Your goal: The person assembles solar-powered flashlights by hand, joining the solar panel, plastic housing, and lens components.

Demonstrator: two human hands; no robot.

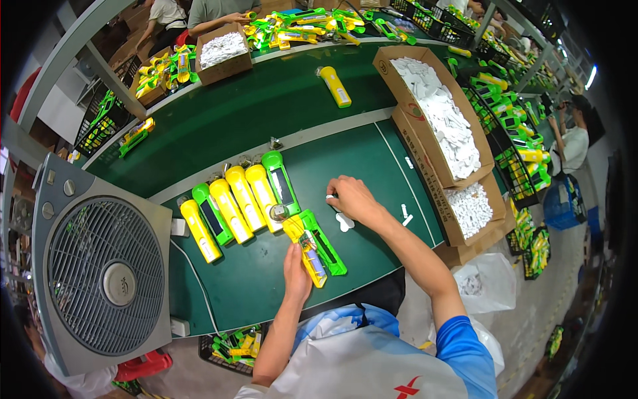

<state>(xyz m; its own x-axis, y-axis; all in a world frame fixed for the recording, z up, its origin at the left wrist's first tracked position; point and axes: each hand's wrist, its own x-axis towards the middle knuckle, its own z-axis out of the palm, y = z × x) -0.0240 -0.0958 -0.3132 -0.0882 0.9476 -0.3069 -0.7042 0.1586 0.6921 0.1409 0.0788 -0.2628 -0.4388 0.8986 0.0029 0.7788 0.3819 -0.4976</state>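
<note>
My left hand [297,272] grips the yellow half of an opened flashlight [310,258], with wiring, a small board and a pale purple cylinder showing inside. Its green half [324,243] lies alongside, to the right. Over the green table, my right hand [353,199] is closed, its thumb and fingers pinching a small white piece [330,197]. Just below it lie a few white flat pieces [344,222]. Left of the opened flashlight, several yellow flashlights [226,205] and green ones [282,181] lie side by side in a row, lamp ends pointing away from me.
A grey box fan [109,272] stands at the left. On the right are cardboard boxes of white parts [438,113] and smaller white pieces [468,207]. Beyond, one yellow flashlight [335,87] lies on a green belt [279,93]. Small white strips [407,215] lie near the table's right side.
</note>
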